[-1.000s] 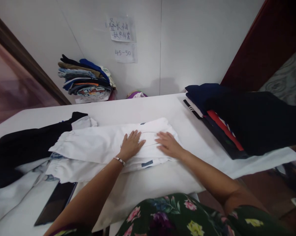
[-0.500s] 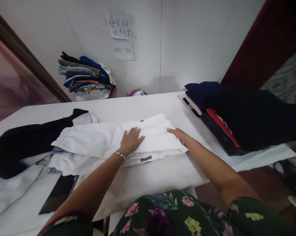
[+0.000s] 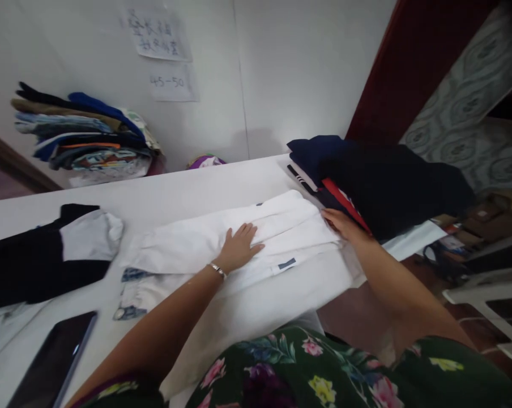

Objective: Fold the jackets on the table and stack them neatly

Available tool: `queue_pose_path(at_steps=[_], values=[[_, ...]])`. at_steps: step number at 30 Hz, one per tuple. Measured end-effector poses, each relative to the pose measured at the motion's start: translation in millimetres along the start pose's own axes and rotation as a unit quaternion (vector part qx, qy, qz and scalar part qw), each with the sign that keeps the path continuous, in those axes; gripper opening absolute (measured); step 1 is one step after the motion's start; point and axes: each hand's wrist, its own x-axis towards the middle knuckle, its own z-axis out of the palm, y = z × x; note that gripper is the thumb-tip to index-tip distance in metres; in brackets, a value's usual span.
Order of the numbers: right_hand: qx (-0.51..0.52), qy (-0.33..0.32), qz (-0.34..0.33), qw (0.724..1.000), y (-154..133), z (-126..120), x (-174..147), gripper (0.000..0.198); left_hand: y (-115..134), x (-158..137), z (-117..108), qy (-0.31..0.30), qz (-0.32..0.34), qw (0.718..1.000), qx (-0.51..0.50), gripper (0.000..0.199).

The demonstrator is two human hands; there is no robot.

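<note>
A folded white garment [image 3: 188, 243] lies lengthwise on the white-covered table, with gathered ends at its left and a small dark patch near its front edge. My left hand [image 3: 238, 249], with a bracelet at the wrist, lies flat on its middle, fingers stretched out. At the garment's right end, my right hand [image 3: 345, 225] grips the edge; some of its fingertips are hidden. Bits of blue denim [image 3: 132, 275] show at the left end. Close behind my right hand is a stack of dark folded clothes [image 3: 379, 175] with a red piece in it.
A black garment [image 3: 22, 266] with a white part and a dark phone [image 3: 54, 360] lie at the left. Against the wall stands a pile of folded clothes [image 3: 90, 130]. Handwritten paper signs [image 3: 160, 34] hang above. A white stool [image 3: 489, 306] stands at the lower right.
The view has turned right. Under both my hands the white garment has slid rightward along the table, away from the black garment and nearer the dark stack.
</note>
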Motion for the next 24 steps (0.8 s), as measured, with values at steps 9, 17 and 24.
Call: queue_pose_path(at_steps=[9,17,24], values=[[-0.134,0.110,-0.124,0.977,59.1,-16.8,-82.6,0.050,16.6,-5.6,-9.2,0.085,0.129,0.987,0.038,0.073],[-0.240,0.193,-0.246,0.919,59.2,-4.8,-87.9,0.017,20.8,10.6,-10.6,0.086,0.139,0.987,0.008,0.043],[-0.254,0.122,-0.285,0.916,53.1,10.2,-92.1,0.020,-5.6,3.8,-2.8,0.113,0.062,0.991,-0.034,0.044]])
